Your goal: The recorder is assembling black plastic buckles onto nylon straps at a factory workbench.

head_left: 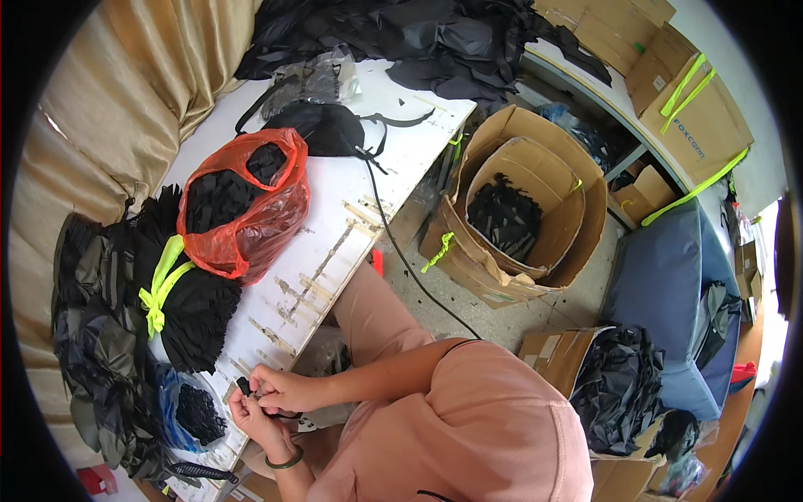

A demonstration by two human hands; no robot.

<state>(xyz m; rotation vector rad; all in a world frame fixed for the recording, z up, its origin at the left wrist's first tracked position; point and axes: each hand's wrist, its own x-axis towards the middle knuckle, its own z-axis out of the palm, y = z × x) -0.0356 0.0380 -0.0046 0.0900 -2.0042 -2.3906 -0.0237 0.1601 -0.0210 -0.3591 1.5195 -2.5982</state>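
Observation:
Near the table's front edge, both my hands are together, working on a small black piece (243,386) that looks like strap or webbing. My right hand (283,390) has its thumb and fingers pinched on it. Below, my left hand (258,421), with a dark bangle on its wrist, grips the same piece between curled fingers. Most of the piece is hidden by the fingers, so its exact kind cannot be told. A blue plastic bag (173,414) of small black pieces sits just left of my hands.
The white table (276,305) carries a red plastic bag (284,243) of black pieces, a black bundle (196,326) tied with yellow-green ribbon, and a black bag (314,130). Cardboard boxes (577,243) stand on the floor at right. A dark cord (401,251) hangs past the table edge.

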